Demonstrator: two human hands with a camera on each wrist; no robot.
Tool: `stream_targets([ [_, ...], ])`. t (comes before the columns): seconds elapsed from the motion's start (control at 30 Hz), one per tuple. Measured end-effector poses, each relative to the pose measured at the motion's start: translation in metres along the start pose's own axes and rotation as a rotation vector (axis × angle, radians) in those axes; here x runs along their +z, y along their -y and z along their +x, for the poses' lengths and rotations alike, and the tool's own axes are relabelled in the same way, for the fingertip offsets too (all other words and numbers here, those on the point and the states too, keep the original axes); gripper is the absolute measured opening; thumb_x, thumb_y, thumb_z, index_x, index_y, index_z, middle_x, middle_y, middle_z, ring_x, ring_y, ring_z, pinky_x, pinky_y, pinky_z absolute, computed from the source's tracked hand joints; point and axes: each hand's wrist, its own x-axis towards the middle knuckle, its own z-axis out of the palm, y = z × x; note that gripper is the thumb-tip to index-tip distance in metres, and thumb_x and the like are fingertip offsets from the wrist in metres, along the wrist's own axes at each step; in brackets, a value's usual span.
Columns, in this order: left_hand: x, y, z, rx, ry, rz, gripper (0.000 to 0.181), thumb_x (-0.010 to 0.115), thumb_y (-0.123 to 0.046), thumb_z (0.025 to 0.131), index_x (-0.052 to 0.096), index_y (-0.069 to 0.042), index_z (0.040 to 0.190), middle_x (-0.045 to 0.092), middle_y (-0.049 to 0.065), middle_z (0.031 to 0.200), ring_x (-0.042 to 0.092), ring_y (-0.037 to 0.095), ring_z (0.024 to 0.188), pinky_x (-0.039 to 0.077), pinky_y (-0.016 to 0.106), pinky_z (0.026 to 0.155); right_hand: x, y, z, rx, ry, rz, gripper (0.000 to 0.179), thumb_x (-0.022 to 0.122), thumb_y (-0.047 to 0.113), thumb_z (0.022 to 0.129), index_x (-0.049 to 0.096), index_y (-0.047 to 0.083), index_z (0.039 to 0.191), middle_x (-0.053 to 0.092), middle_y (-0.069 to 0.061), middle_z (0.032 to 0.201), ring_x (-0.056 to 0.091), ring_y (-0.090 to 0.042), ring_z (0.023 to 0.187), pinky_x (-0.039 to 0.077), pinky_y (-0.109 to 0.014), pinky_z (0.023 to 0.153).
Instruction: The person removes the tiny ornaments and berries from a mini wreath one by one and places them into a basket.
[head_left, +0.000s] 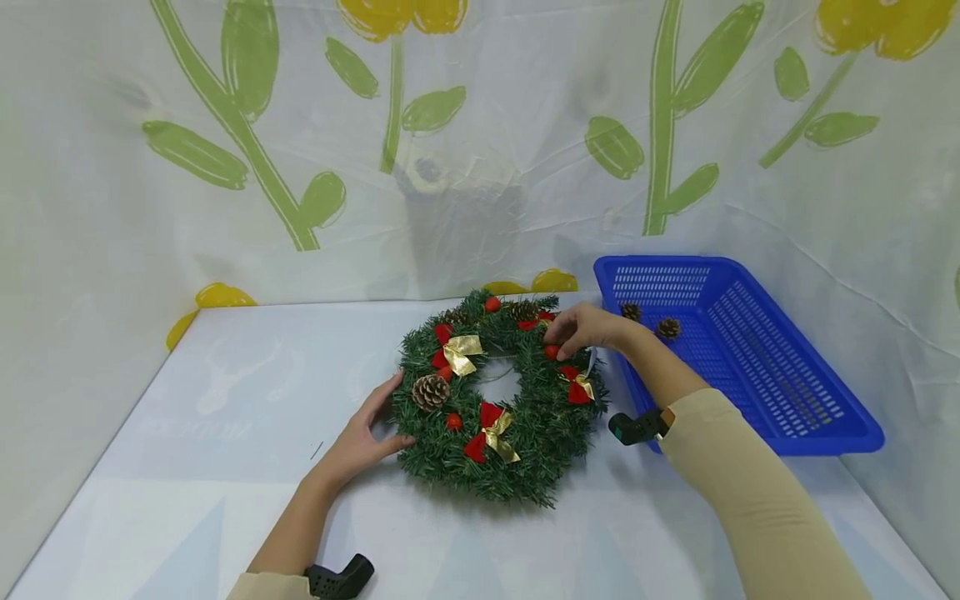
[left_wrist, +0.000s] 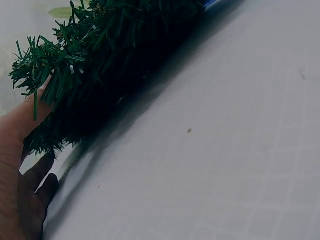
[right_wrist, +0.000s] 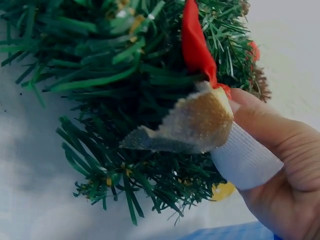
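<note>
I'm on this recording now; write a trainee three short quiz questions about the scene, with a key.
1. How many pinecones show inside the blue basket in the head view?
2. True or false: the left hand touches the wreath.
3. The ball at the right hand's fingertips is: (a) gold, (b) red, (c) white.

Key: 1. Two. 2. True. 3. (b).
</note>
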Motion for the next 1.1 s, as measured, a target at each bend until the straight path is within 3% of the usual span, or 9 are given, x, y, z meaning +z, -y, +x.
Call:
stream_targets([
  [0.23,0.0006,0.0010,-0.0003,-0.004,0.002,-0.004,0.090,0.075,-0.016,0.080,0.022,-0.023,0.152,0.020,0.009,0.157,0.015,0.039,0.142,0.016,0.064,0.110,0.0032,0.0000,0.0015,-0.003,0.009,0.003,0.028,0.069,-0.008,0.078,0.064,-0.011,0.105,0.067,-0.013,0.097,0.064,-0.014,0.084,0.056,-0.031,0.076],
  [0.5,0.0007,0.0013,0.0010,-0.001,0.006,-0.005,0.090,0.075,-0.013,0.080,0.022,-0.023,0.152,0.020,0.008,0.157,0.015,0.037,0.142,0.016,0.063,0.111,0.0014,0.0016,0.0007,0.024,0.031,-0.066,0.030,0.064,0.008,0.088,0.063,-0.005,0.115,0.067,-0.011,0.108,0.062,-0.014,0.095,0.052,-0.036,0.087],
  [0.87,-0.0005,0.0004,0.0018,-0.006,0.001,-0.001,0.091,0.075,-0.015,0.079,0.022,-0.024,0.152,0.021,0.007,0.157,0.015,0.037,0.142,0.015,0.063,0.111,-0.0023,0.0063,-0.0047,-0.028,0.008,0.042,0.028,0.065,0.016,0.089,0.064,-0.004,0.110,0.067,-0.007,0.101,0.061,-0.022,0.096,0.050,-0.041,0.090],
  [1.1,0.0003,0.0017,0.0019,-0.001,0.002,-0.001,0.091,0.075,-0.013,0.079,0.022,-0.022,0.152,0.021,0.009,0.156,0.016,0.038,0.142,0.016,0.063,0.110,-0.0048,0.0039,-0.0039,-0.033,0.041,0.156,0.028,0.062,0.009,0.089,0.059,-0.007,0.112,0.068,-0.006,0.098,0.065,-0.024,0.094,0.052,-0.043,0.090],
])
